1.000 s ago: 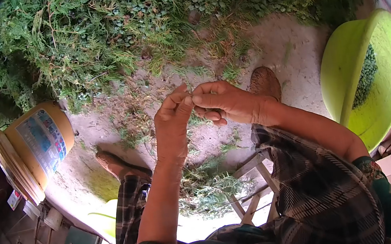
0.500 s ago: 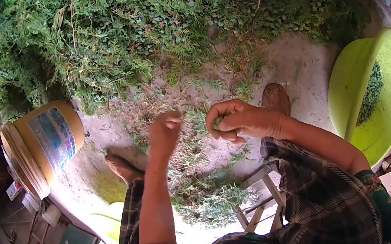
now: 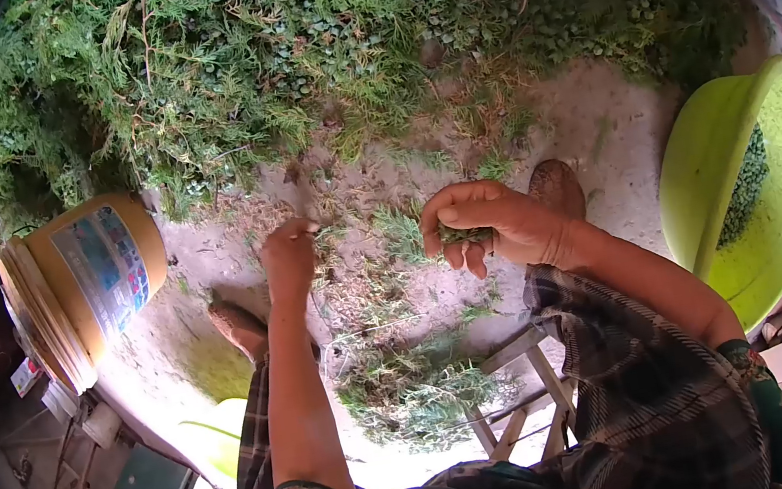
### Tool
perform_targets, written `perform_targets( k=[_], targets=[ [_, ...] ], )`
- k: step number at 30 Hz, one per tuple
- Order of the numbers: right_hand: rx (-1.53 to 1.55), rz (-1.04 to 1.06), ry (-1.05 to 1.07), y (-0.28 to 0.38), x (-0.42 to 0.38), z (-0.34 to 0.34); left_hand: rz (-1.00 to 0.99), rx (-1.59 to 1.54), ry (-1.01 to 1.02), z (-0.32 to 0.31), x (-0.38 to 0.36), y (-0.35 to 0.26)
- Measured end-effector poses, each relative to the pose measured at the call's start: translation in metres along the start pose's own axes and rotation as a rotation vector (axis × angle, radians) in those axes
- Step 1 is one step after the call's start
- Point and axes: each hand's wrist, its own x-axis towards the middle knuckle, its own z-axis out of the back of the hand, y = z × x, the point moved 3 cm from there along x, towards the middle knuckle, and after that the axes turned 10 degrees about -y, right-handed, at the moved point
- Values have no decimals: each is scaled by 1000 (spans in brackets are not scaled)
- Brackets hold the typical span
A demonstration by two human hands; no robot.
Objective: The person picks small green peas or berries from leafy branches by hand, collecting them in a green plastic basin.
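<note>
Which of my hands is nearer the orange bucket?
Left. The left hand is right of the bucket, apart from it; the right hand is farther right.

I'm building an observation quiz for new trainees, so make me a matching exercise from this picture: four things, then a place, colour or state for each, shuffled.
Column one
1. Right hand
2. Bucket
3. Large basin
4. Leafy branches

Column two
A. Bright yellow-green, at the right side
B. Heaped across the top of the picture
C. Orange-yellow, with a printed label
D. Curled around green bits

Pairs: 1-D, 2-C, 3-A, 4-B
</note>
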Motion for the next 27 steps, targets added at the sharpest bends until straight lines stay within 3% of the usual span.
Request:
perform_targets(
  k=[1, 3, 6, 13, 15, 17, 20, 21, 23, 24, 27],
  targets=[
    [-1, 0, 1, -1, 1, 1, 0, 0, -1, 5, 5, 3],
    [1, -9, -12, -5, 3, 5, -173, -48, -498, 28, 21, -1],
    [1, -16, 29, -9, 5, 7, -143, 196, -670, 41, 51, -11],
    [-27, -19, 44, -12, 9, 10, 48, 126, -435, 25, 65, 28],
    [-34, -23, 17, -11, 8, 10, 100, -135, -475, 24, 55, 33],
    [-31, -24, 14, -12, 6, 10, 116, -151, -544, 24, 52, 34],
    [-25, -18, 20, -15, 7, 12, 193, -633, -728, 27, 69, 38],
    [-19, -16, 23, -16, 9, 13, 188, -639, -739, 29, 76, 42],
    [-23, -2, 35, -15, 8, 11, 130, -330, -670, 32, 94, 38],
    [-14, 5, 38, -14, 8, 10, 131, -7, -713, 36, 89, 13],
    [-14, -1, 41, -13, 10, 11, 7, 15, -833, 28, 107, 28]
  ],
)
